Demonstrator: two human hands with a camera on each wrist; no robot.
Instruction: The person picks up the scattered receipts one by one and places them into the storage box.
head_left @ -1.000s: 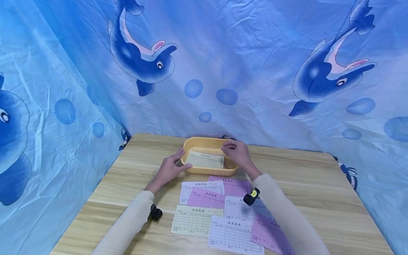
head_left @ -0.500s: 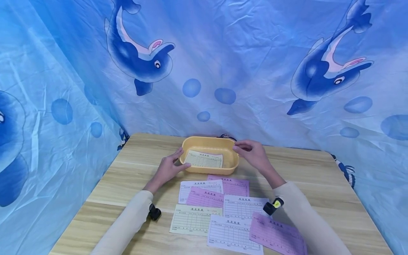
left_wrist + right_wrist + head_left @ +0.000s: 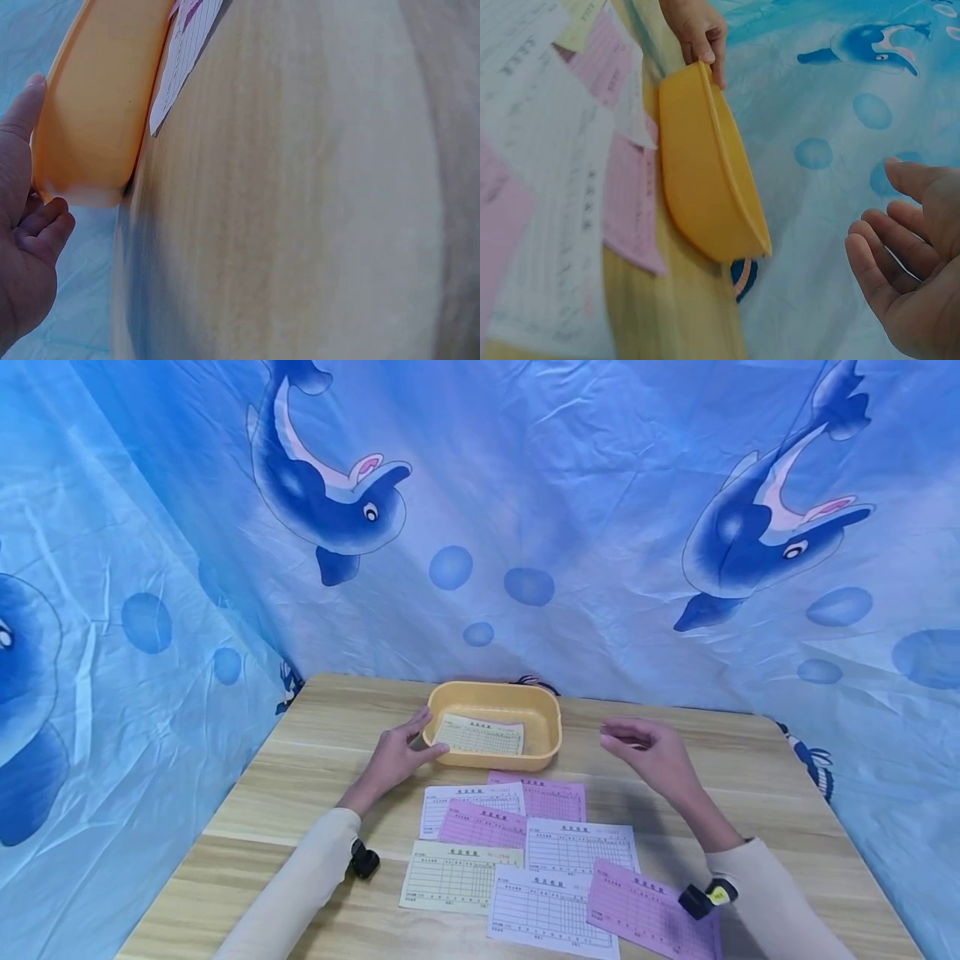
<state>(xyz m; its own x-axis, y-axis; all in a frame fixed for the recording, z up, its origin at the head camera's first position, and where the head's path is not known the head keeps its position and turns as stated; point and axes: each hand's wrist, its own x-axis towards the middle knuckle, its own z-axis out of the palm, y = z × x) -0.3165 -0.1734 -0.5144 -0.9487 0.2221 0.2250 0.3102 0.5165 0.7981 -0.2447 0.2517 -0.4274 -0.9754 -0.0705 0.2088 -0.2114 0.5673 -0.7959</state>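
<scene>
The left hand [image 3: 395, 757] holds the left end of the yellow tub [image 3: 495, 762], thumb against the near rim. The right hand [image 3: 651, 750] hangs well apart, fingers loosely bent, thumb spread from them. The tub stands near the far edge of the table [image 3: 720, 768], behind paper slips [image 3: 555, 906].

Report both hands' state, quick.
Left hand: holding the yellow, rounded oblong plastic tray by its left end.
Right hand: open, holding nothing, right of the tray.
</scene>
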